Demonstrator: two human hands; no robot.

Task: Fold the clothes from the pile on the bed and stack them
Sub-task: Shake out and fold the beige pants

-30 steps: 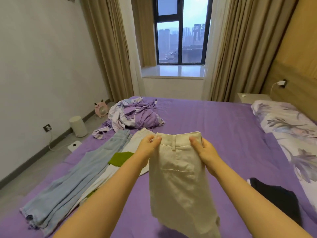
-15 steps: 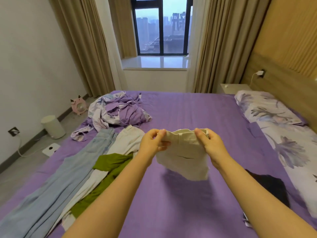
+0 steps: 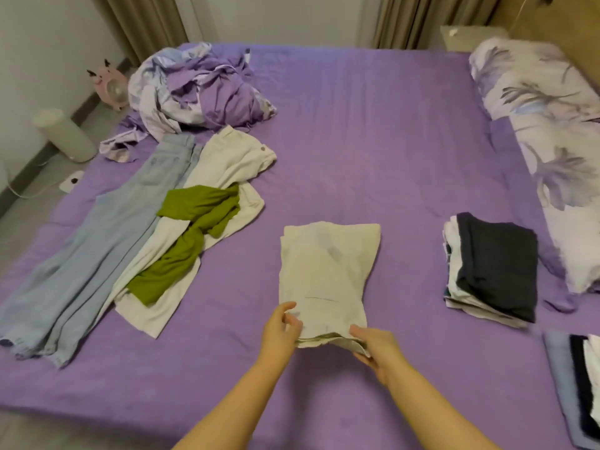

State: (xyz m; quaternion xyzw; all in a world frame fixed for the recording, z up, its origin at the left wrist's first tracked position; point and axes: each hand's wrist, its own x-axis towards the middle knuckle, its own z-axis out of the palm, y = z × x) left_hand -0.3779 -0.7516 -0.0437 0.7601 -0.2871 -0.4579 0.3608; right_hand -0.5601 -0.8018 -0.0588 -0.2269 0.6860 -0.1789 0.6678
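Head view: we see cream shorts (image 3: 328,274) flat on purple bed (image 3: 373,141); left hand (image 3: 281,329) loose beside waistband; right hand (image 3: 376,349) pinches waistband corner; folded stack (image 3: 493,267) right

left arm: bare from the lower frame edge to the wrist, no sleeve in view
right arm: bare likewise, no sleeve in view
left hand (image 3: 281,329): bare, no glove, no ring or watch to be seen
right hand (image 3: 376,350): bare, no glove, no ring or band at the wrist
nails: short, unpainted as far as the blur allows
rest of the body: out of view; only the two forearms and hands show, entering from the bottom of the frame
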